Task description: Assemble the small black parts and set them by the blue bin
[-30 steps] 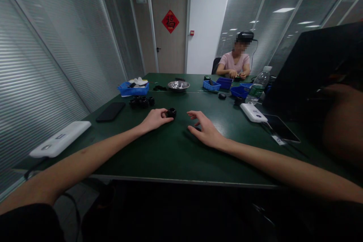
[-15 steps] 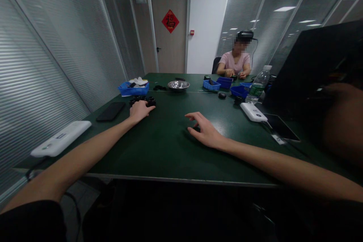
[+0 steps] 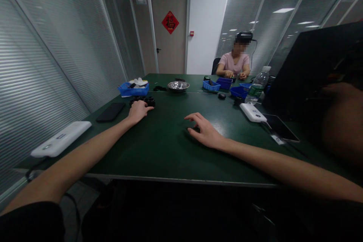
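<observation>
Fingers [image 3: 149, 109] of the left hand [image 3: 138, 112] partly hide black parts [image 3: 150, 100].

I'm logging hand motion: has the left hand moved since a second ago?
Yes: the left hand moved left, toward the flat black device, which stayed put; it is now at the small black parts.

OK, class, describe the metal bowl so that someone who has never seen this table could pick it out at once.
Start at the door with the red diamond sign and look down to the far half of the green table. The metal bowl sits there, between a blue basket on the left and blue trays on the right. Unlike them, it is round and shiny silver.
</observation>
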